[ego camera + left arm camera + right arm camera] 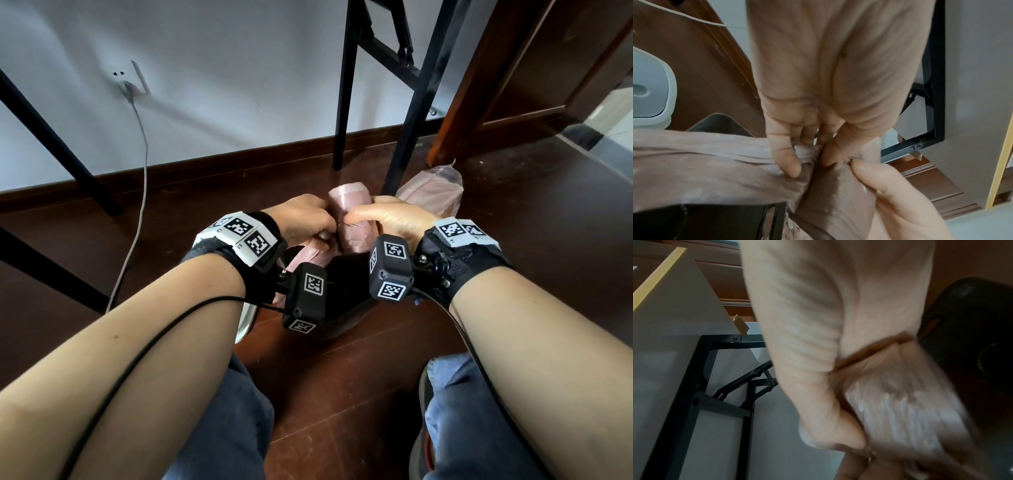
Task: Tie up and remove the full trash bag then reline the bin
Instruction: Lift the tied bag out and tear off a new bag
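A roll of pink trash bags (347, 205) is gripped in my right hand (383, 216), thumb across its front. My left hand (308, 221) pinches the loose end of a bag at the roll's left side. In the left wrist view that pink bag film (705, 162) stretches leftward from my left hand's fingers (789, 162). In the right wrist view the roll (900, 402) is blurred in my right hand (828, 402). The black bin (346, 274) stands right beneath both hands. A full pink trash bag (431, 192) sits on the floor behind, to the right.
Black table legs (407, 113) rise just behind the hands, more stand at the left. A white lid (248, 320) lies left of the bin. A grey cable (137, 222) runs down from the wall socket. My knees flank the dark wooden floor (342, 377).
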A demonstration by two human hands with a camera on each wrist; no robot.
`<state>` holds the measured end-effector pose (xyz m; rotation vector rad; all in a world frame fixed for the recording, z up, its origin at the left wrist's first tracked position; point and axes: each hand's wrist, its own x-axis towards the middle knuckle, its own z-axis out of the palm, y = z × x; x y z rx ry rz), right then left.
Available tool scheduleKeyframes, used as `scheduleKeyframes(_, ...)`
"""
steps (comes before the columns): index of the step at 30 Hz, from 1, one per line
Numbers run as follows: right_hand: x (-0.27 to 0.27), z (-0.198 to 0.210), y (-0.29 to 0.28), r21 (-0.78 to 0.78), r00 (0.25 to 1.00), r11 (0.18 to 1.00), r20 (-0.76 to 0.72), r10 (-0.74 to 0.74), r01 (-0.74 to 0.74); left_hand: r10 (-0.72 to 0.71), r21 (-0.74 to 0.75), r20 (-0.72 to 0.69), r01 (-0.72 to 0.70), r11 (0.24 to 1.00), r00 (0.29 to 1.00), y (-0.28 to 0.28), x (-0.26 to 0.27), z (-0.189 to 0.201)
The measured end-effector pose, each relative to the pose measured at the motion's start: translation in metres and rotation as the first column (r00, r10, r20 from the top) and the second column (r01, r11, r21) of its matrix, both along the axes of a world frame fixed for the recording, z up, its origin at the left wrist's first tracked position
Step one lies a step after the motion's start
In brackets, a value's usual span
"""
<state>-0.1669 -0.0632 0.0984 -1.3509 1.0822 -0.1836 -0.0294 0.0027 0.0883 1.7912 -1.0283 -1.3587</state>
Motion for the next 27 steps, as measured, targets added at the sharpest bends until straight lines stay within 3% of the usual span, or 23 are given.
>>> scheduleKeyframes(9, 0.009, 0.004, 0.001, -0.165, 0.959, 0.985, -0.283, 0.010, -0.059, 0.025, 0.010, 0.046, -0.025, 1.000, 0.999, 0.000, 0.008, -0.009)
scheduleKeyframes(11, 0.011, 0.003, 0.005, -0.133, 0.965, 0.991, -0.260, -0.018, -0.017, 0.026, -0.003, 0.022, -0.026, 1.000, 0.999, 0.000, 0.006, -0.008)
scheduleKeyframes(15, 0.016, -0.002, 0.014, -0.009, 0.997, 1.000, -0.074, -0.030, 0.029, 0.056, -0.017, -0.001, -0.056, 0.998, 0.998, 0.001, 0.003, -0.004)
scheduleKeyframes(20, 0.016, -0.020, -0.003, -0.127, 0.979, 0.989, -0.178, -0.094, 0.072, 0.038, -0.020, -0.033, -0.038, 0.999, 0.999, 0.004, 0.004, -0.001)
scheduleKeyframes(23, 0.012, -0.009, 0.004, -0.166, 0.974, 0.980, -0.180, -0.140, 0.110, 0.051, -0.018, -0.042, -0.052, 0.998, 0.998, 0.004, 0.005, -0.002)
scheduleKeyframes(25, 0.007, 0.002, 0.010, -0.162, 0.971, 0.976, -0.168, -0.170, 0.143, 0.047, -0.026, 0.032, -0.046, 0.999, 0.998, 0.003, 0.010, -0.003)
scheduleKeyframes(27, 0.003, 0.002, 0.004, -0.133, 0.972, 0.981, -0.172, -0.163, 0.141, 0.027, -0.026, 0.201, -0.023, 0.999, 0.979, 0.003, 0.015, -0.003)
